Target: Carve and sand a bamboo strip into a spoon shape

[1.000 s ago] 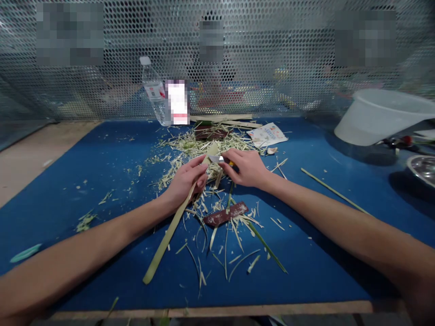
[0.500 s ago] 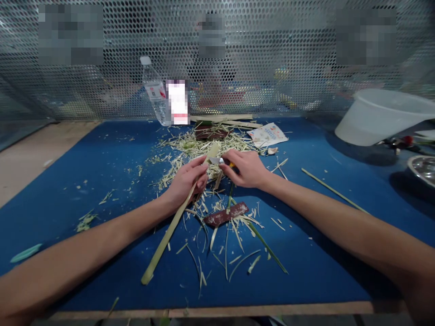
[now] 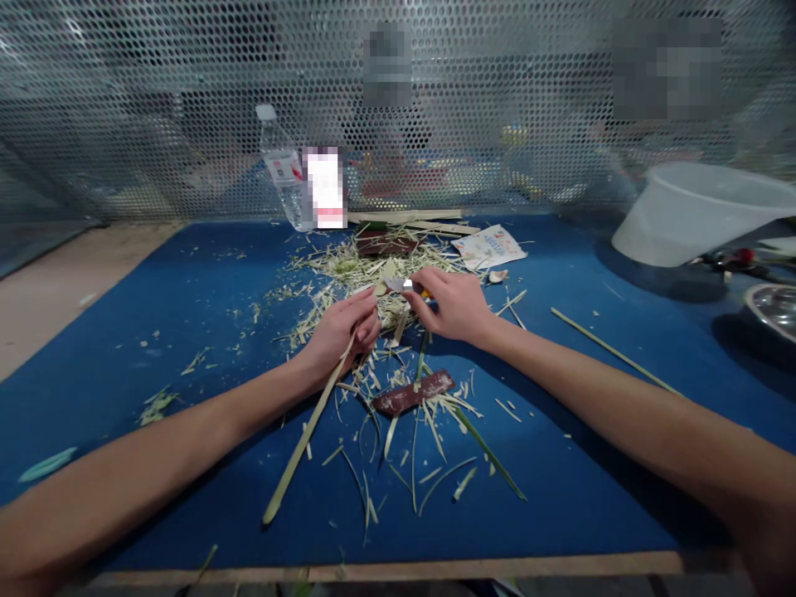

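Note:
My left hand [image 3: 339,333] is closed around a long pale green strip of plant stalk [image 3: 302,444] that slants down toward the near left over the blue mat [image 3: 186,298]. My right hand [image 3: 453,305] grips a small knife [image 3: 401,286] with a silver blade and a yellow handle. The blade rests against the strip's upper end, just above my left fingers. Both hands work over a heap of pale shavings [image 3: 366,269]. A dark reddish flat piece [image 3: 412,392] lies just below the hands.
A perforated metal screen [image 3: 186,99] closes the back. A water bottle [image 3: 283,170] stands against it. A paper packet [image 3: 488,245] lies behind the shavings. At the right are a white plastic tub [image 3: 696,211], a metal dish [image 3: 774,308] and a thin green strip [image 3: 613,350].
The strip has turned in my left hand, so its broad upper end now shows narrower. The knife blade has shifted slightly up along that end. Both arms stay in place.

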`<state>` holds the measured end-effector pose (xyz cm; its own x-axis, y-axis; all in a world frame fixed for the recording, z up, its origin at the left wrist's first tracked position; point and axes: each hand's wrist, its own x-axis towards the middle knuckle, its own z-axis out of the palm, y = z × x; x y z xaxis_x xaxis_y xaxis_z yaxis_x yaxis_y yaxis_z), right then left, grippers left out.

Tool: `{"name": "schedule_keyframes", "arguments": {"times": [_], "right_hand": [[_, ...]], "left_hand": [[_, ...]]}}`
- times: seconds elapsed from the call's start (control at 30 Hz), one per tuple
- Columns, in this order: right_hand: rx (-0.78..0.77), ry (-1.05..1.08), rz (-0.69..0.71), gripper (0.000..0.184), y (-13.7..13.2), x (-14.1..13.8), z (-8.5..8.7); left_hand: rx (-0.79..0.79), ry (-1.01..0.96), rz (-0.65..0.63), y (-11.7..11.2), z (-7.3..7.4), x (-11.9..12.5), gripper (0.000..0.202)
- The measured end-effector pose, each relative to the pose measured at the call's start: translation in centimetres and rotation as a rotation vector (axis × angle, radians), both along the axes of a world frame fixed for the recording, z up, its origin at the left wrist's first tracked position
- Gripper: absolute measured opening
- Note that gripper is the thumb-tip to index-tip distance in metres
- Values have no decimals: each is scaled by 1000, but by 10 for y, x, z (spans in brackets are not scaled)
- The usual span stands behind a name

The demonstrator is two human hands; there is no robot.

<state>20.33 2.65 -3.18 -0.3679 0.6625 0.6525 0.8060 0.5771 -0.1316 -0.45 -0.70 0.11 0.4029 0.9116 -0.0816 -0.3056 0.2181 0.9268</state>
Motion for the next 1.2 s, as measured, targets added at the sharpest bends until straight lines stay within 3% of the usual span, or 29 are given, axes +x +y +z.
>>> {"name": "schedule_keyframes", "arguments": {"times": [0.2, 0.47, 0.73, 1.2], "right_hand": [[-49, 133, -160, 37, 6, 2, -1], [-11, 55, 81, 37, -2, 1, 0], [-25, 32, 65, 40, -2, 0, 0], [-33, 144, -219, 38, 4, -1, 1]], "left_hand": [[12, 23, -51, -1, 0, -3, 32], [6, 1, -41, 0, -1, -2, 20], [31, 3, -42, 1, -5, -2, 13], [27, 32, -2, -1, -4, -2, 46]]}}
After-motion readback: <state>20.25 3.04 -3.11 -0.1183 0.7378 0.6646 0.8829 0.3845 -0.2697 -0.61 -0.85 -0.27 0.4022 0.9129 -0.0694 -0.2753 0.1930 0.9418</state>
